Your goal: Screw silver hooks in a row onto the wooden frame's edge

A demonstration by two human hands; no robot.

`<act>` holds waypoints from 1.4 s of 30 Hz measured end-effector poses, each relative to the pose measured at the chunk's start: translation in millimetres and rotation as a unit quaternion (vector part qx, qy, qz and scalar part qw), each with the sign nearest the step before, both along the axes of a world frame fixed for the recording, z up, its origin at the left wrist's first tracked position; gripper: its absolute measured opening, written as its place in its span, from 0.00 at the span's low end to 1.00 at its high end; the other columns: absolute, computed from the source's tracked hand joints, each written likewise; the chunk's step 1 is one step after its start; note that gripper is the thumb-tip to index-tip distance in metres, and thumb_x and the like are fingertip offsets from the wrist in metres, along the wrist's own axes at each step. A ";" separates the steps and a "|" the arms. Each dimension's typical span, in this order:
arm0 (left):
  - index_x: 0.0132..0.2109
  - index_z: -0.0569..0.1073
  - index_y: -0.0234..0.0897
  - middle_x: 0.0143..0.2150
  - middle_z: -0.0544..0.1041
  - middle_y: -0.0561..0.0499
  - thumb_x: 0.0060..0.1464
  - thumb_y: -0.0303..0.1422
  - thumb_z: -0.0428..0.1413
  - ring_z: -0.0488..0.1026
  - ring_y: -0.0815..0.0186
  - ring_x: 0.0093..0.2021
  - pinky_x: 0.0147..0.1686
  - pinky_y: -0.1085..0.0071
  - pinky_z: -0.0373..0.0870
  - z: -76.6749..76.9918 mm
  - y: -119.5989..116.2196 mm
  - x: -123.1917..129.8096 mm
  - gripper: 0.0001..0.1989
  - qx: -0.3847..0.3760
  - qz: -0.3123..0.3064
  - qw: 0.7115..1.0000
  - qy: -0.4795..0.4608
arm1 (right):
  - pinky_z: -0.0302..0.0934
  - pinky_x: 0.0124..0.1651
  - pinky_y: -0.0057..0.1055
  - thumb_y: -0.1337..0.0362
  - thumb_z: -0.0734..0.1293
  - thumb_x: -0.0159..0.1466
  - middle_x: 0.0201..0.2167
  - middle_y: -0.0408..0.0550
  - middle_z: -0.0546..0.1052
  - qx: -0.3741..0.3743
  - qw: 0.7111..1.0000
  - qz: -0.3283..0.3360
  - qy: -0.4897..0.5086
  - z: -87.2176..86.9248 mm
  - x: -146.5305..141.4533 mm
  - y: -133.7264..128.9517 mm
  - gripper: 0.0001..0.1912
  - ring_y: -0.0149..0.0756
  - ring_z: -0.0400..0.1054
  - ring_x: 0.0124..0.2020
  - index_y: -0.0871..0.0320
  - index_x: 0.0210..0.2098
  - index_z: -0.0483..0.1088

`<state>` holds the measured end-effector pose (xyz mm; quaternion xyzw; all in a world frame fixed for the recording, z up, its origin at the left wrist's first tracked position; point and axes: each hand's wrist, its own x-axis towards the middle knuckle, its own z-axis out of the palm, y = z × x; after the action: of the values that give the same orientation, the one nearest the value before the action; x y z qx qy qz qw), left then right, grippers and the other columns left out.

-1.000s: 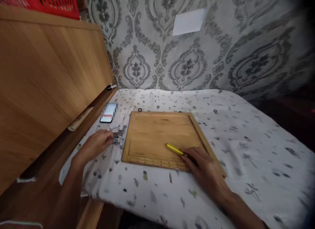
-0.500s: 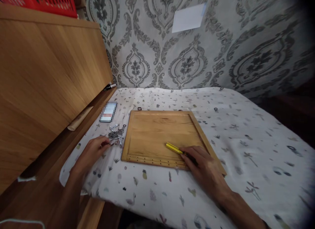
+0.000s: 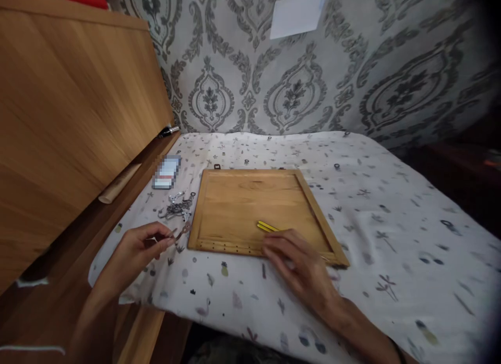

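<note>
Head view: just left of the frame's centre, below the middle, the left hand (image 3: 141,245) has its grip closed in a pinch, thumb against finger, on one end of a small brown piece (image 3: 185,229), whose free end points toward the near-left side of the wooden board (image 3: 230,204). The right hand (image 3: 303,262) lies over the board's lower right, fingers bent across the yellow tool (image 3: 266,226); whether that grip clasps the tool or merely rests on it cannot be told. Above the left hand, a little heap of metal pieces (image 3: 177,208) sits on the printed cloth (image 3: 403,212), beside the board, with a phone (image 3: 167,172) farther up. The brown piece looks thin, stiff and light, probably metal, hard to break but easy to drop; a fingertip pinch at one end seems right. The board should be rigid and heavier, best taken by its raised rim.
</note>
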<state>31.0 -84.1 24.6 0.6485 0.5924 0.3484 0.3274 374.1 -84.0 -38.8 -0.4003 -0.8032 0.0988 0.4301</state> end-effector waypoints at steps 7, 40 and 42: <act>0.29 0.80 0.39 0.25 0.78 0.53 0.53 0.39 0.62 0.70 0.69 0.24 0.23 0.77 0.66 -3.5 -19.0 42.2 0.09 0.026 -0.018 0.999 0.003 | 0.69 0.35 0.27 0.58 0.65 0.73 0.37 0.47 0.83 -0.349 0.914 0.136 0.159 9.2 -68.1 -14.5 0.12 0.35 0.77 0.37 0.55 0.42 0.79; 0.38 0.80 0.42 0.34 0.82 0.50 0.64 0.38 0.55 0.78 0.62 0.32 0.33 0.70 0.75 -41.9 -44.9 59.8 0.11 0.106 0.089 0.988 0.067 | 0.74 0.40 0.29 0.55 0.68 0.71 0.35 0.48 0.86 -0.357 0.893 0.128 0.241 -13.2 -88.9 -25.5 0.14 0.36 0.80 0.35 0.57 0.41 0.82; 0.41 0.79 0.41 0.37 0.82 0.49 0.63 0.40 0.54 0.77 0.61 0.32 0.33 0.68 0.74 -44.5 -38.1 39.7 0.12 0.074 0.143 0.980 0.115 | 0.74 0.39 0.29 0.53 0.67 0.71 0.36 0.49 0.86 -0.365 0.889 0.127 0.245 -12.3 -88.4 -26.2 0.16 0.35 0.80 0.34 0.57 0.40 0.82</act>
<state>70.6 -122.2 -19.8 0.6155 0.6851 0.3575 0.1548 285.6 -110.3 -51.1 -0.3864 -0.6241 0.5333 0.4204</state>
